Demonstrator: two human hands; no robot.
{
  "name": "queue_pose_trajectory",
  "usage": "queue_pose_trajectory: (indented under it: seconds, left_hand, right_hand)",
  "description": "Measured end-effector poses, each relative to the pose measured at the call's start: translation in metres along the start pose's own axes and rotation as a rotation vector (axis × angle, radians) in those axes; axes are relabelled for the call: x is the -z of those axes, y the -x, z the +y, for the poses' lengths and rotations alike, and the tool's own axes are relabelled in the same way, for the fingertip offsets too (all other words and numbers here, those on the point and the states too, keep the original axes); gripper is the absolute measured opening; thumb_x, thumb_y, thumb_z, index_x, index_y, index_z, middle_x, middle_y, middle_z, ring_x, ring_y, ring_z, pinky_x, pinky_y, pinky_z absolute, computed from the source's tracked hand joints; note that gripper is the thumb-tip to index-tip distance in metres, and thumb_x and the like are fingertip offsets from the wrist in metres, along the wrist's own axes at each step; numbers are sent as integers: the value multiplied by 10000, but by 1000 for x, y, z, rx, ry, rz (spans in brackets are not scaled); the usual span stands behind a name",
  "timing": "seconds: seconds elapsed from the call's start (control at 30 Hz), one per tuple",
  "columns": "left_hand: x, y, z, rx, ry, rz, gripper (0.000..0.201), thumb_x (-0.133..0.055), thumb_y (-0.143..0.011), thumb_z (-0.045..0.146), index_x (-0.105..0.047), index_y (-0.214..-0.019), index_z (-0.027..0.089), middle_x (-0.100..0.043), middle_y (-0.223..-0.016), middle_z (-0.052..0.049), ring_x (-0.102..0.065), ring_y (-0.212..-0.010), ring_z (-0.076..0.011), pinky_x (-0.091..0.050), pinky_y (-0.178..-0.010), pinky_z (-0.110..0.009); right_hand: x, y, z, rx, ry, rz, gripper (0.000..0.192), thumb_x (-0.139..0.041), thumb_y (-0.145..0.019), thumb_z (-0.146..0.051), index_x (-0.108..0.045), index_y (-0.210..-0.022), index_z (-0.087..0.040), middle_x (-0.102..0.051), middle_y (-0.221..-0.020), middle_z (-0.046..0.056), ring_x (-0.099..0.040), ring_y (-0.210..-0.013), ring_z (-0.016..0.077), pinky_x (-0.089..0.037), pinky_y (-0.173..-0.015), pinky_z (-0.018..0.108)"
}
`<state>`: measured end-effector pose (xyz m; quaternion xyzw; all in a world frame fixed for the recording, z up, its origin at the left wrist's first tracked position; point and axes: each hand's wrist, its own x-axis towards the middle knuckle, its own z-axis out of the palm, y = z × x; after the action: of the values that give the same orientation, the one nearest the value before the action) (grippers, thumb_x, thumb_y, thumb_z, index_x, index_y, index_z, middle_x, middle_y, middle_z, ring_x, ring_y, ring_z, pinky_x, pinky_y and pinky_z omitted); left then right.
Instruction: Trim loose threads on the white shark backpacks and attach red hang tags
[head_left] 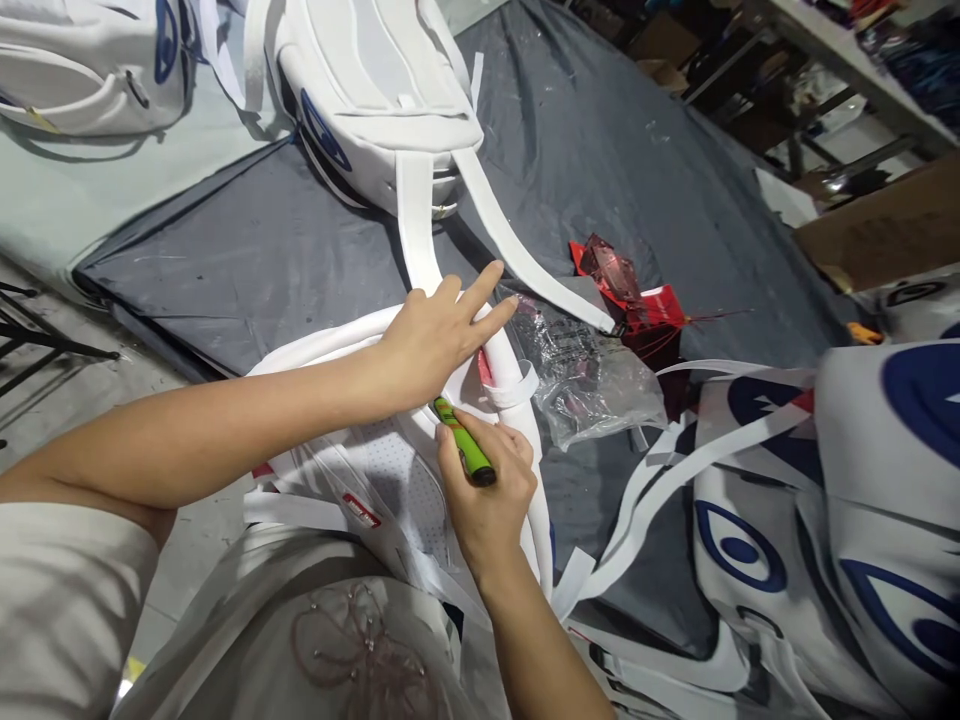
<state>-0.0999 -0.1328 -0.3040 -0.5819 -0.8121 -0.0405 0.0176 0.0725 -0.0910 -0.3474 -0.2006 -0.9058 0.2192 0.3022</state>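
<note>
White bag [382,460] at the near edge of the dark-covered counter [202,240]. Left hand [435,345] open, fingers spread, on its far end; right hand [495,475] wrapped round a green tool [471,450]. Bag probably light, soft, floppy: take the padded strap [517,420]. Tool looks stiff, light; hold mid-body.

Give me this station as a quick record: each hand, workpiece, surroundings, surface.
Left hand: fingers spread, over the workpiece
Right hand: gripping a slim green tool with a black end
Workpiece: white padded bag with dotted panel, small red label
Ahead: white bag with two loose straps
Right side: crumpled clear plastic; white bags with blue eye shapes
Surface: dark grey sheet
</note>
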Motion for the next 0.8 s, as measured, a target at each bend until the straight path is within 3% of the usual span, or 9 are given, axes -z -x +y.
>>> queue_pose_trajectory:
  seconds: [0.33, 0.53, 0.67, 0.8]
  left_hand:
    - [1, -2, 0, 5, 45, -41, 800, -586, -898, 222, -154, -1572, 252, -14, -1689, -107, -413, -1251, -340, -452, -877, -408]
    - [0, -3, 0, 12, -2, -50, 832, -646, -880, 316, -157, -1554, 298, -51, -1680, -112, -435, -1244, -331, -470, -838, -390]
    - [2, 0, 0, 0, 8, -13, 817, -646, -883, 295, -179, -1552, 264, -63, -1680, -133, -424, -1232, -334, -473, -852, -406]
    - [3, -2, 0, 4, 1, -50, 895, -699, -845, 300, -161, -1561, 278, -48, -1682, -133, -416, -1243, -349, -482, -872, -429]
  right_hand:
    - [10, 0, -8, -9, 101, -71, 98, -635, -921, -218, -681, -1006, -196, -775, -951, 53, -726, -834, 208, -380, -1007, 442]
    - [10, 0, -7, -13, 77, -76, 124, -613, -926, -217, -682, -1030, -211, -775, -988, 54, -727, -861, 213, -373, -1030, 459]
    - [13, -1, -7, -32, 91, -106, 125, -619, -920, -237, -694, -1016, -210, -777, -982, 54, -727, -861, 219, -378, -1018, 462]
    - [14, -2, -6, -49, 49, -136, 150, -614, -916, -239, -701, -1038, -221, -774, -1019, 55, -722, -914, 226, -392, -995, 453]
